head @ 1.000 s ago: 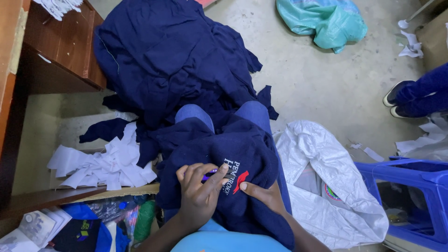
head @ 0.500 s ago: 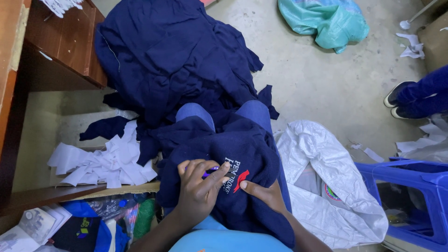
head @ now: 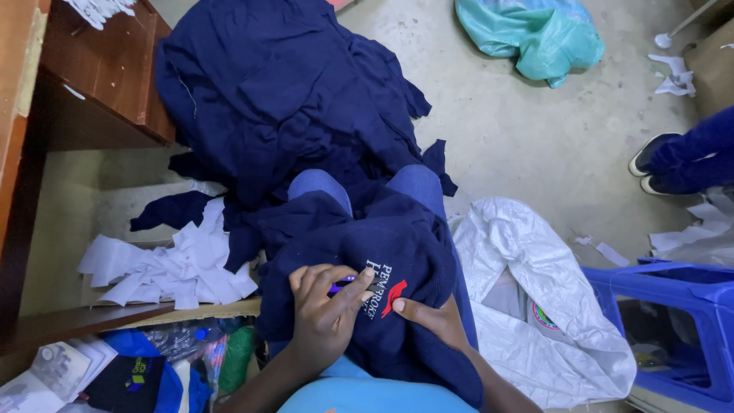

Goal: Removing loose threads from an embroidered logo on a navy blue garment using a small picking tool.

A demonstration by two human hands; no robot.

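**Both hands on the navy garment in your lap**

While you are sitting with the navy garment [head: 382, 306] draped over your knees, both of your hands are working at its embroidered patch [head: 384, 289] — white lettering beside a small red mark. Your left hand [head: 325, 310] is lying on the cloth just left of that patch, fingers curled together and pinching a small purple tool [head: 342, 284], whose tip is pointing at the stitching; what kind of tool it is cannot be told. Your right hand [head: 432, 317] is pressing down on the fabric just below and to the right of the red mark, fingers together and flat, not closed around anything.

Beyond your knees, a large heap of navy clothing [head: 283, 99] is spreading across the concrete floor [head: 527, 138] and touching the garment on your lap. To your left, a pile of white paper scraps [head: 168, 264] is lying on a cardboard sheet, next to a brown wooden desk [head: 99, 69]. To your right, a white plastic sack [head: 550, 306] is lying crumpled on the floor, touching a blue plastic crate [head: 673, 321]. Farther off, a teal plastic bag [head: 539, 34] is sitting on the floor — well apart from you — and another person's leg in blue with a dark shoe [head: 657, 164] is showing at the right edge.
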